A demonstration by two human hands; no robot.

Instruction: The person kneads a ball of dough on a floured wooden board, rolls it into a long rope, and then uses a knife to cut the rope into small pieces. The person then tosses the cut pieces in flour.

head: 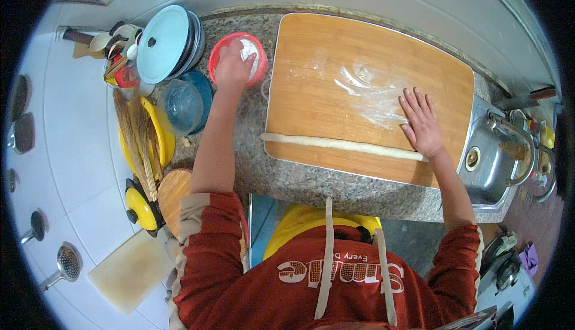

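My left hand (232,67) reaches into a red plastic bowl (262,77) of white flour (248,50); its fingertips are partly hidden, so whether they hold flour is unclear. My right hand (421,121) lies palm down, fingers spread, on a wooden board (314,96), over the edge of a smear of flour (375,98). A long thin rope of dough (337,143) runs along the near part of the board, its left end at the board's left edge and its right end by my right wrist.
Right of the board is a steel sink (485,173) with a tap (530,150). To the left stand a light-blue lid (162,44) on stacked pans, a clear container (180,106), a yellow basin (167,146) with whisk brooms (139,137), and a round wooden board (175,195).
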